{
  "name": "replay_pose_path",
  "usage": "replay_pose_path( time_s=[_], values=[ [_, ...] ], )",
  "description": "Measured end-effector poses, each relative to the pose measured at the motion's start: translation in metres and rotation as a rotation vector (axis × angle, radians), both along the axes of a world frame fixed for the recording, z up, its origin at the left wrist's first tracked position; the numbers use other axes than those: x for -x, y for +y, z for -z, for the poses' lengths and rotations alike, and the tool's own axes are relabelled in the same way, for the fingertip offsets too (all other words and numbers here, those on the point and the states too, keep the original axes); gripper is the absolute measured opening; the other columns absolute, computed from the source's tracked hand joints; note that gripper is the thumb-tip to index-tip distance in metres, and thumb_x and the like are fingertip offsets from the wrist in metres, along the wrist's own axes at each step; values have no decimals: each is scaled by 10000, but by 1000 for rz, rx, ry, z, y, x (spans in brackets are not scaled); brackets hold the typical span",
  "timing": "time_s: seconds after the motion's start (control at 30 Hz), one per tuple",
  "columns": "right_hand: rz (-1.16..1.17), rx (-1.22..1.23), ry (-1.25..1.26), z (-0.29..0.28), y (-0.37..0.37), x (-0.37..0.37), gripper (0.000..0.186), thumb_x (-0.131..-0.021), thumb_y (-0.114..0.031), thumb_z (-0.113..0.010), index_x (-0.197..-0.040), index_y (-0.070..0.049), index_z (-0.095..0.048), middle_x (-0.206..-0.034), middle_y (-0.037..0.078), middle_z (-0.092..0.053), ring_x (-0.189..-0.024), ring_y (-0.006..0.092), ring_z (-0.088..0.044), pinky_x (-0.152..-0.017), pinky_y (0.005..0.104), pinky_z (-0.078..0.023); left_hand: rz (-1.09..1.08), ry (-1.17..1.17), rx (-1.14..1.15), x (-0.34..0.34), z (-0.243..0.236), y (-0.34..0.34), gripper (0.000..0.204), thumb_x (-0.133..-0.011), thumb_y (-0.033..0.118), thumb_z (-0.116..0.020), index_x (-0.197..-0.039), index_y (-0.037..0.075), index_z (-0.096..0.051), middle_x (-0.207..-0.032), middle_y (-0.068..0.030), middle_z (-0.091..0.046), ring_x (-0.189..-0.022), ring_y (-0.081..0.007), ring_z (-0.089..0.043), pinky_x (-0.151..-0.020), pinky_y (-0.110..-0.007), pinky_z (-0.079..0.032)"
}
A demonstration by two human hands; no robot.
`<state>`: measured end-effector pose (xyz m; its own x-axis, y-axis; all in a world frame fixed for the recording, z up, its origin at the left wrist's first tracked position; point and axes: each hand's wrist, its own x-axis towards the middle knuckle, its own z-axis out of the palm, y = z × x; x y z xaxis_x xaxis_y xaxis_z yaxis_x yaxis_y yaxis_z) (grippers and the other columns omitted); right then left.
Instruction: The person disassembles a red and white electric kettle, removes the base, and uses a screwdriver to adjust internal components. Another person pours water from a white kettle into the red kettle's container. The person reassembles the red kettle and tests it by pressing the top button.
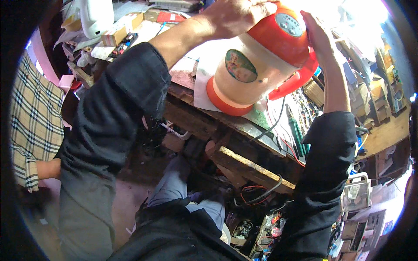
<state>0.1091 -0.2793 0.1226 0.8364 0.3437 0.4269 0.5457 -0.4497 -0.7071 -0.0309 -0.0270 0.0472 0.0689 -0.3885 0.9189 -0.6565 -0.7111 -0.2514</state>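
A soymilk maker stands upright on the workbench, with a cream body, an orange-red base and a red handle on its right. Its orange-red head carries a grey control panel on the slope facing me. My left hand grips the upper left of the head, fingers curled round the top edge. Against the head's right side presses my right hand, its fingertips partly hidden in glare. A white sheet lies under the base.
Green-handled pliers and loose wires lie right of the appliance. A cardboard box and a white appliance sit at the back left. Someone in a plaid shirt is at my left. Cluttered shelves line the right.
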Motion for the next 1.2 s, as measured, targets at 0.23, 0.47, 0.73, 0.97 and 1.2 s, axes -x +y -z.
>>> replay_pose_path(
  time_s=[0.23,0.47,0.73,0.97,1.2],
  values=[
    [-24,-69,16,2,-1,3,490,-987,-540,-606,-1310,-179,-686,-950,-49,-673,-806,38,-585,-749,238,-457,25,19,-5,0,-1,0,362,-1063,114,-482,-1299,-146,-573,-1296,-320,-638,-1169,-412,-668,-1038,-420,-537],
    [60,51,-21,-1,2,3,502,-983,-557,-605,-1304,-180,-690,-899,-58,-650,-765,37,-559,-710,235,-440,-4,-99,-66,-2,-3,3,309,-1036,84,-510,-1233,-134,-607,-1281,-311,-649,-1127,-402,-691,-992,-422,-568],
    [67,80,-5,-7,-3,-1,506,-980,-544,-611,-1312,-169,-685,-959,-54,-650,-806,45,-566,-734,246,-452,-29,-71,-85,0,-2,2,333,-1055,101,-492,-1262,-143,-585,-1292,-305,-643,-1150,-399,-678,-1020,-415,-551],
    [-40,-96,5,1,-1,11,515,-994,-508,-605,-1328,-120,-668,-1209,18,-675,-1108,106,-619,-948,283,-477,23,34,0,0,-1,1,384,-1079,149,-467,-1301,-149,-565,-1314,-309,-631,-1190,-406,-655,-1058,-417,-522],
    [-78,-128,62,-3,1,10,513,-1002,-501,-597,-1354,-132,-653,-1259,26,-651,-1136,117,-614,-995,298,-474,52,-12,12,-2,0,-1,348,-1061,118,-495,-1251,-157,-591,-1288,-317,-641,-1165,-406,-670,-1042,-420,-538]
  ],
)
